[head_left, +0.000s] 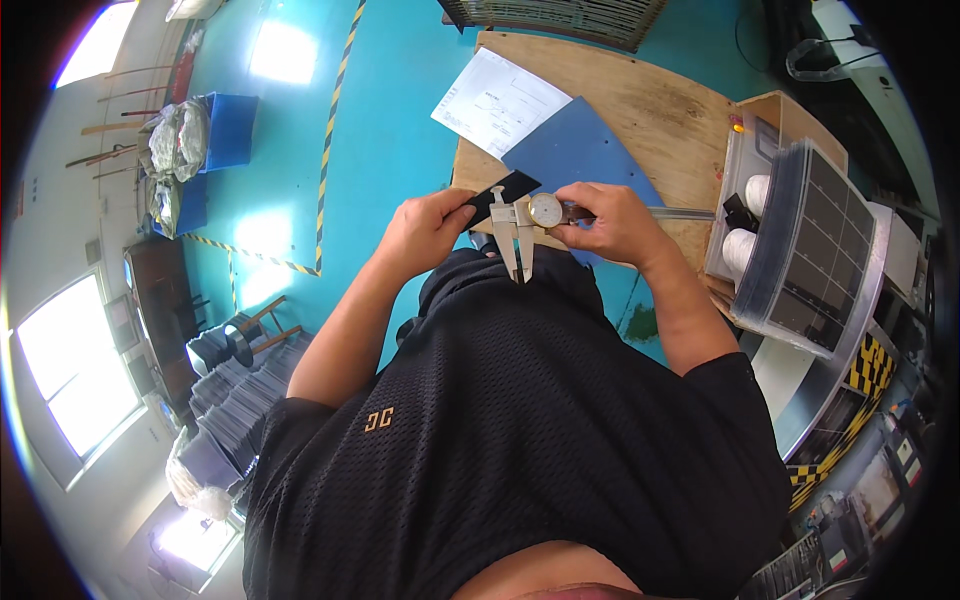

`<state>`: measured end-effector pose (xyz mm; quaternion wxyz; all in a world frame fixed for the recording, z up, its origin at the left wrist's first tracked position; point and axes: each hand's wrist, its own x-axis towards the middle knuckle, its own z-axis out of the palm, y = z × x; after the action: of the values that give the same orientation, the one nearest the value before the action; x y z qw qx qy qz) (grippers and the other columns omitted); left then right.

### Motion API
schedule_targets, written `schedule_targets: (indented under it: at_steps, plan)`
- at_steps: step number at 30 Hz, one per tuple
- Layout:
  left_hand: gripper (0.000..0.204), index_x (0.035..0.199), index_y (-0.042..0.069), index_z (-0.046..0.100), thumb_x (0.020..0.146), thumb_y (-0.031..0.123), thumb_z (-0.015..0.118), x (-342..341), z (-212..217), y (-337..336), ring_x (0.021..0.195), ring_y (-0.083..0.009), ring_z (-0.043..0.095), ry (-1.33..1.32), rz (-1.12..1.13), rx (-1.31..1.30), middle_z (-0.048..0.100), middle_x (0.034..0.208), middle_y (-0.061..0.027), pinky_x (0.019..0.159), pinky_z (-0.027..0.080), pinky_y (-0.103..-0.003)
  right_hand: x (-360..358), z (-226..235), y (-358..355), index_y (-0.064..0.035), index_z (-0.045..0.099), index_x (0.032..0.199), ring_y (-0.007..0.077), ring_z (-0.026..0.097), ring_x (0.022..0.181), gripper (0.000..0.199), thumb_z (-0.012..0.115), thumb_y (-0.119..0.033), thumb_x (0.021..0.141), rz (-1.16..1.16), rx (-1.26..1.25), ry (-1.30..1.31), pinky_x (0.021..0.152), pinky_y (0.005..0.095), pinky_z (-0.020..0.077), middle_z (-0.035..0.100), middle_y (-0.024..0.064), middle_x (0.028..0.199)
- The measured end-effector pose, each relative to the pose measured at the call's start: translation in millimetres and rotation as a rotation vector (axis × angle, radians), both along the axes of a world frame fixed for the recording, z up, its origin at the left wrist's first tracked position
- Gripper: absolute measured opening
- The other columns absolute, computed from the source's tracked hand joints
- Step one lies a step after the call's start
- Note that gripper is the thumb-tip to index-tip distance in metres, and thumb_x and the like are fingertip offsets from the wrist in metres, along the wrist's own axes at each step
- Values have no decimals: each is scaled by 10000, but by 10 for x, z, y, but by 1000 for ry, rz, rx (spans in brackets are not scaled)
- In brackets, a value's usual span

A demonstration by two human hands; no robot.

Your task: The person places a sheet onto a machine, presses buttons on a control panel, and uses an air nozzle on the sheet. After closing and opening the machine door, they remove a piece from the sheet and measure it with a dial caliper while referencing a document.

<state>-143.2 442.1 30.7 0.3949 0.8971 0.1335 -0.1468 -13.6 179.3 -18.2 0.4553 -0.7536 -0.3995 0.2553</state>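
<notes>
Black, thin and flat: a small rectangular plate [503, 192] sits pinched in my left hand [428, 228], just left of frame centre, fingers closed together on its lower left end. Plate tilts up toward the right, its far corner over the counter edge.

My right hand [608, 222], centre of frame, is wrapped shut around a metal dial caliper [528, 220]. Thumb lies beside the round white dial; the beam runs off to the right behind my fingers. Caliper's long jaws point down toward my chest, and the plate's lower edge meets the caliper close by the dial. Can't tell whether the jaws actually bite the plate.

Under both hands, upper centre: wooden counter [670, 110], plywood-coloured, corner rounded by the lens. On it a blue sheet [575, 150] lying flat, and a white paper drawing [500, 100] partly overlapping the sheet's upper left edge.

Right of frame: an open wooden box [790, 110] at the counter's end, two white cups [745, 220] inside, and a stack of dark gridded panels [820, 240] leaning against it.

Left and upper left: turquoise floor [400, 120] with a yellow-and-black striped line, blue bins [228, 130] holding bagged stuff. Lower left: stacks of flat dark pieces, windows bright beyond.

Lower half of frame: my black mesh shirt [520, 430].
</notes>
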Motion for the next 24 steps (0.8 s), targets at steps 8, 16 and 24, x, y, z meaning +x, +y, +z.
schedule_targets:
  at_steps: [8, 16, 24]
  plan:
    - [163, 1048, 70, 712, 933, 158, 637, -19, 62, -5, 801, -336, 676, -107, -116, 108, 710, 880, -141, 695, 532, -416, -13, 77, -7, -86, 553, 1157, 302, 719, 817, 483, 790, -246, 769, -7, -53, 113, 732, 401, 571, 716, 139, 895]
    - [141, 1004, 76, 712, 879, 127, 671, -84, 36, 91, 789, -303, 684, -86, -129, 157, 716, 909, -106, 702, 540, -394, -21, 56, -23, -95, 548, 1171, 311, 728, 839, 490, 774, -234, 760, 12, -121, 41, 757, 402, 576, 730, 144, 894]
    - [129, 924, 38, 704, 817, 99, 744, -136, 120, 138, 756, -226, 688, -118, 28, 92, 711, 890, -90, 691, 540, -344, -32, 36, -34, -100, 556, 1150, 305, 730, 841, 465, 765, -227, 754, 29, -146, 37, 765, 400, 575, 734, 138, 900]
